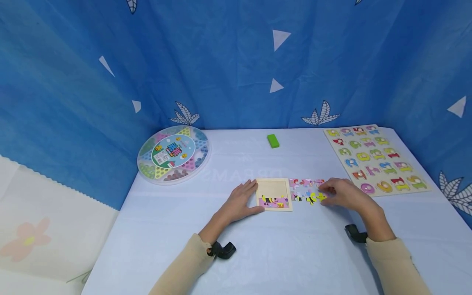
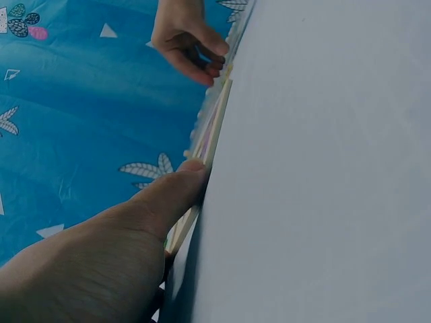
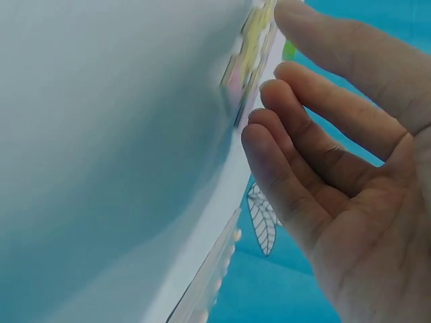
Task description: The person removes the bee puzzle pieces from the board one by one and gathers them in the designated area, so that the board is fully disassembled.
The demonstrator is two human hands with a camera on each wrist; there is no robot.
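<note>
A small square wooden puzzle tray (image 1: 273, 188) lies mid-table, with pink and yellow bee pieces (image 1: 273, 202) along its lower part. My left hand (image 1: 239, 201) holds the tray at its left side, thumb near the bottom corner and fingers by the upper left. In the left wrist view the thumb (image 2: 183, 176) lies against the tray's edge. Right of the tray sits a block of joined jigsaw pieces (image 1: 304, 190). My right hand (image 1: 348, 193) is at their right edge, fingers loosely bent and thumb apart from the index finger; no piece shows between them.
A green block (image 1: 273, 141) lies behind the tray. A round Chinese checkers set (image 1: 173, 153) is at the back left. At the right lies a number board (image 1: 372, 157) with colourful pegged pieces. A blue curtain (image 1: 236, 61) hangs along the table's back edge.
</note>
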